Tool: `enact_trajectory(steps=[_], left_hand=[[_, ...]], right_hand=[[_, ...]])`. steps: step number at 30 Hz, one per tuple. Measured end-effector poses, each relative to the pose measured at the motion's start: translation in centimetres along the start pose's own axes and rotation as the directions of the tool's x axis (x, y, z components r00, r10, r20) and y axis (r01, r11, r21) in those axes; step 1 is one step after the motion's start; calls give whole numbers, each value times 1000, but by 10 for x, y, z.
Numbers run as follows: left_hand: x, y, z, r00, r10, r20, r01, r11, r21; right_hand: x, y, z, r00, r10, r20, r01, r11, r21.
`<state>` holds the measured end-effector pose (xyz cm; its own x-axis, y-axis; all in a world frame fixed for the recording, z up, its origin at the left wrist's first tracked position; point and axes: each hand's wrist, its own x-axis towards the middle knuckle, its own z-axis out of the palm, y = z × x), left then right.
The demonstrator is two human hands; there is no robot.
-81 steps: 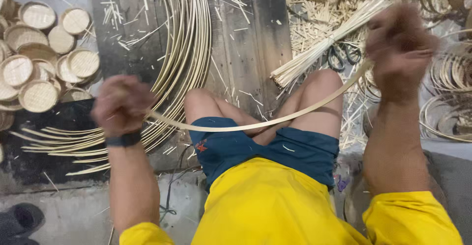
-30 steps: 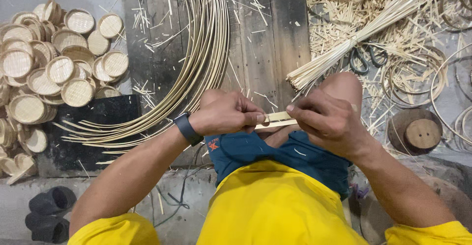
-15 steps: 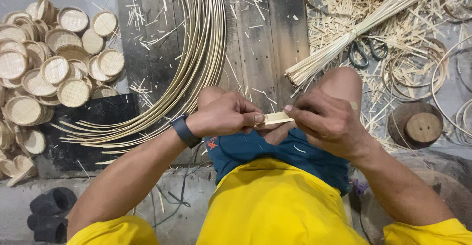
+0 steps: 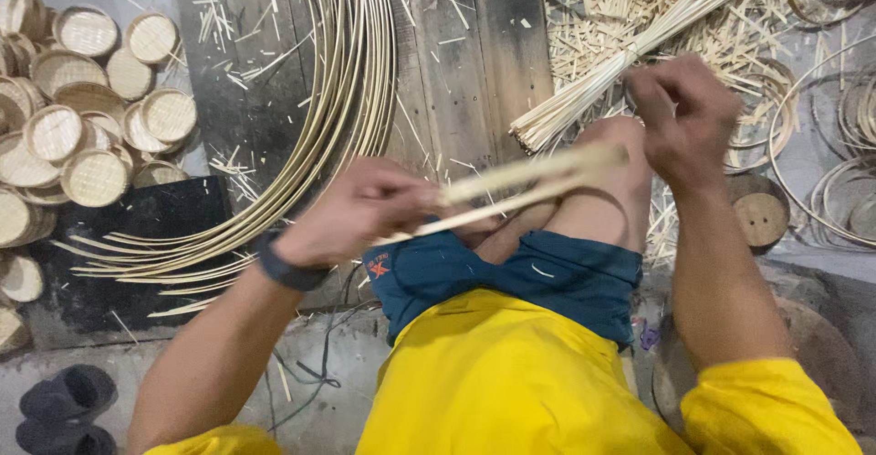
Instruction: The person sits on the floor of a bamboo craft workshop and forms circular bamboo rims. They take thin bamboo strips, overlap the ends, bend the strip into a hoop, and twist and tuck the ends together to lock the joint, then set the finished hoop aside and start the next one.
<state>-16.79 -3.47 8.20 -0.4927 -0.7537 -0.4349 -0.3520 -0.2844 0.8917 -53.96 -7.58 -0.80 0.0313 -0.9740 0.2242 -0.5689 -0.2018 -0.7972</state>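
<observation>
Bamboo strip (image 4: pixel 520 186) motion-blurred, left hand (image 4: pixel 360 210) clamped on 1 end, right hand (image 4: pixel 684 122) curled at far end, contact unclear

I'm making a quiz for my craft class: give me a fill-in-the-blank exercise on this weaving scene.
1. The left hand grips a bamboo ____ that runs toward the right hand.
2. The small round woven baskets are piled on the person's ____ side.
3. The left wrist wears a dark ____.
4. The person's shirt is ____.

Missing words: strip; left; band; yellow
</observation>
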Motion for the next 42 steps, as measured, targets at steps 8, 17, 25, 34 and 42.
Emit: enact_trajectory(steps=[8, 17, 25, 34, 42], left_hand=[[-86, -50, -59, 845, 8, -534, -279, 859, -429], [-127, -85, -65, 767, -72, -638, -375, 756, -537], [-59, -60, -34, 927, -61, -370, -116, 892, -437], [-16, -50, 13, 995, 35, 91, 14, 877, -480], [-33, -73, 8, 997, 20, 78, 20, 873, -486]], right_hand=[[-18, 99, 155, 678, 111, 727, 335, 833, -441], [-15, 55, 182, 574, 49, 817, 462, 804, -373], [-75, -144, 52, 697, -565, 442, 350, 806, 478], [-102, -181, 74, 960, 215, 177, -273, 850, 451], [-120, -189, 111, 985, 149, 89, -169, 940, 296]])
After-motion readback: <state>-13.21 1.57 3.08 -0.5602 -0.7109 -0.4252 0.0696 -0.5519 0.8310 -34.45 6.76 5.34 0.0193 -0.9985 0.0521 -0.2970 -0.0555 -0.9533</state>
